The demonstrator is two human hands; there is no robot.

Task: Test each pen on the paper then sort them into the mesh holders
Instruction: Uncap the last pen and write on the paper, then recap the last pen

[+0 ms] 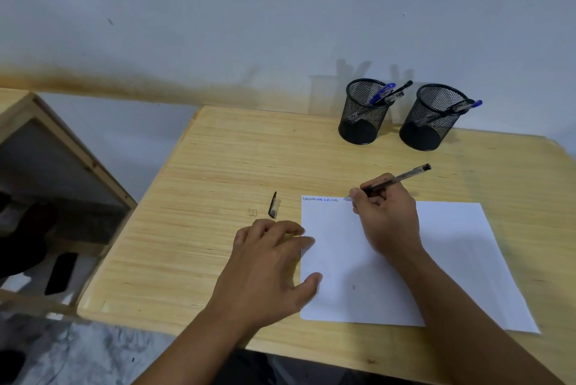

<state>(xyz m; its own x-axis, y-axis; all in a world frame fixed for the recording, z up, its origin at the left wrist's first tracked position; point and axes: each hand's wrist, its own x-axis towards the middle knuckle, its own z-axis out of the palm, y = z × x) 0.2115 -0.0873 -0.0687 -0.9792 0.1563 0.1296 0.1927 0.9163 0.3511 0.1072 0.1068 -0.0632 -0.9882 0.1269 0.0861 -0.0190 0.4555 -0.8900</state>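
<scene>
My right hand grips a clear pen with black ends, its tip touching the top edge of the white paper beside a short row of scribbles. My left hand lies flat with fingers spread on the paper's left edge. The pen's cap lies on the desk left of the sheet. Two black mesh holders stand at the back: the left holder has blue and black pens in it, the right holder also holds pens.
The light wooden desk meets a white wall behind. A wooden-framed shelf unit stands to the left, with dark objects and a black phone-like item below it. The floor shows at the lower left.
</scene>
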